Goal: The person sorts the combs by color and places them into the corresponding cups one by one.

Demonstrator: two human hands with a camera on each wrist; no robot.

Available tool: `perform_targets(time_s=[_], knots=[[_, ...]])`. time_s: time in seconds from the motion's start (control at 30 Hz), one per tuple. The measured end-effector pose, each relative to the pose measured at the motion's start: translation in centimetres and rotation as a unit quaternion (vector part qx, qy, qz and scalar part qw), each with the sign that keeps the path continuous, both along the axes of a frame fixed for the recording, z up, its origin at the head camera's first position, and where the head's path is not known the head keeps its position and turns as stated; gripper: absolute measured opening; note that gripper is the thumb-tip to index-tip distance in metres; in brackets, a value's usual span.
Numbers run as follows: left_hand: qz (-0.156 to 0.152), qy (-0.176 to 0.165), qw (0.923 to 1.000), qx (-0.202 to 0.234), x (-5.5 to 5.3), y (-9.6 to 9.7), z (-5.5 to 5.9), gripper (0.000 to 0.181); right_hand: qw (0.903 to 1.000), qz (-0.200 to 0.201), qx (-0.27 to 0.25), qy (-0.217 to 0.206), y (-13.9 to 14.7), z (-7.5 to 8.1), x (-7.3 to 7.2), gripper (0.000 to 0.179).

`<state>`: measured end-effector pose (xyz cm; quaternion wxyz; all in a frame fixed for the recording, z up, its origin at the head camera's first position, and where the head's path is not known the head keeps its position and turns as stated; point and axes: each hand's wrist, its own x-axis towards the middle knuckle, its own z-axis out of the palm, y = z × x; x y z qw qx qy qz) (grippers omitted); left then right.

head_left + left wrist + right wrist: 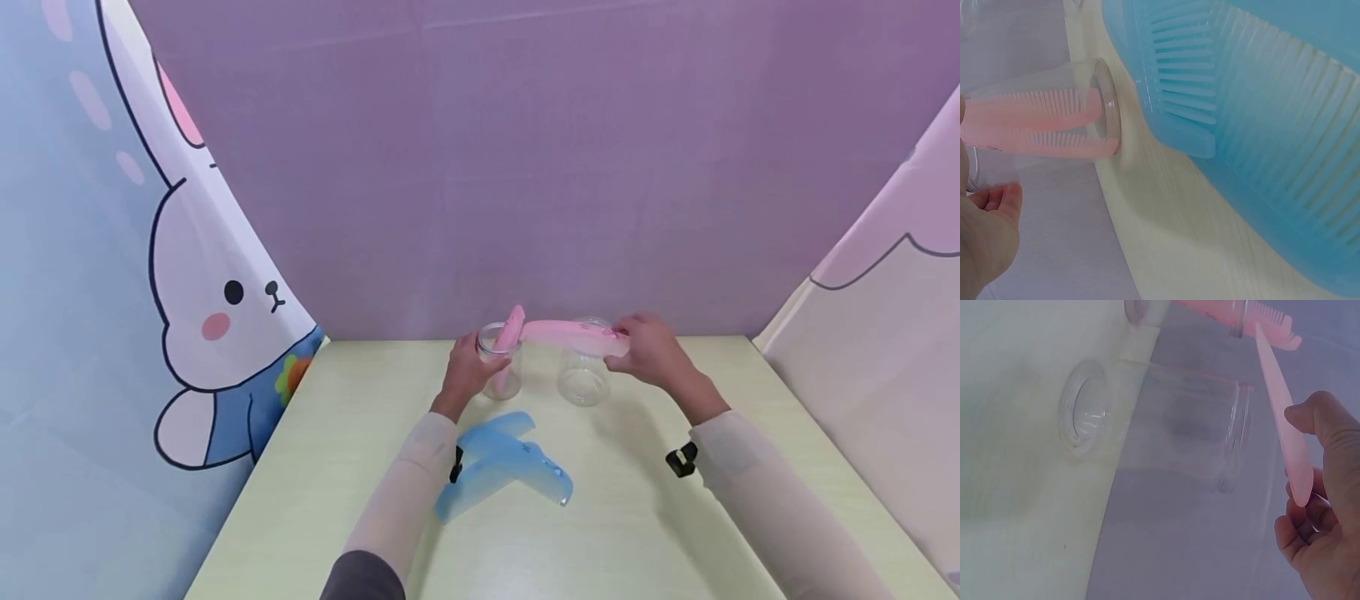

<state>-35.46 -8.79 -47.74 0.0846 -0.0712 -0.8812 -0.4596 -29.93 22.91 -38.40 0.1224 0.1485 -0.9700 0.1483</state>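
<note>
My left hand (465, 367) grips a clear jar (512, 383) by its upper part, thumb in front. Pink combs (1035, 109) stand inside, with two toothed lengths showing through the wall in the left wrist view. Between thumb and fingers, my right hand (651, 352) pinches another pink comb (1284, 419) by one end. This comb lies nearly level above the second clear jar (583, 387), its far end close to the combs in the first jar. Through the second jar's wall (1172, 425) only the background shows.
Several light blue combs (517, 462) lie crossed on the pale table (615, 533), near my left forearm. A purple cloth (525, 167) hangs behind the jars. Printed cloths stand at the left (210, 333) and right (885, 375) sides.
</note>
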Motion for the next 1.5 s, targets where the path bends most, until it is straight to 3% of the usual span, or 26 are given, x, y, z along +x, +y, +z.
perform_targets(time_s=[0.2, 0.5, 0.77, 1.07, 1.23, 1.37, 1.5], knots=[[-0.004, -0.001, 1.0000, 0.007, 0.1, 0.0, -0.2, 0.080, 0.9998, -0.005, 0.007, -0.020, -1.3, 0.6, -0.6, 0.052], [-0.006, 0.002, 0.9999, 0.010, 0.0, -0.1, 0.0, 0.078, 0.9998, 0.004, 0.017, -0.002, -3.1, 2.2, -1.3, 0.051], [-0.004, -0.013, 0.9999, 0.001, 0.0, 0.0, -0.3, 0.082, 0.9998, 0.010, 0.013, -0.012, -5.3, 2.5, -1.5, 0.050], [-0.001, -0.018, 0.9998, -0.002, -0.1, -0.1, 0.0, 0.084, 0.9982, 0.031, -0.051, 0.011, -7.9, 3.2, -2.3, 0.067], [0.000, -0.017, 0.9998, -0.002, -0.1, -0.1, 0.0, 0.083, 0.9928, 0.061, -0.099, 0.029, -9.4, 2.9, -2.6, 0.068], [-0.001, -0.015, 0.9998, -0.008, 0.0, 0.0, -0.2, 0.081, 0.9902, 0.090, -0.105, 0.015, -9.7, 2.4, -2.6, 0.073], [0.000, -0.016, 0.9998, -0.008, 0.0, 0.0, -0.4, 0.080, 0.9875, 0.094, -0.126, -0.011, -9.4, 2.0, -2.7, 0.080]])
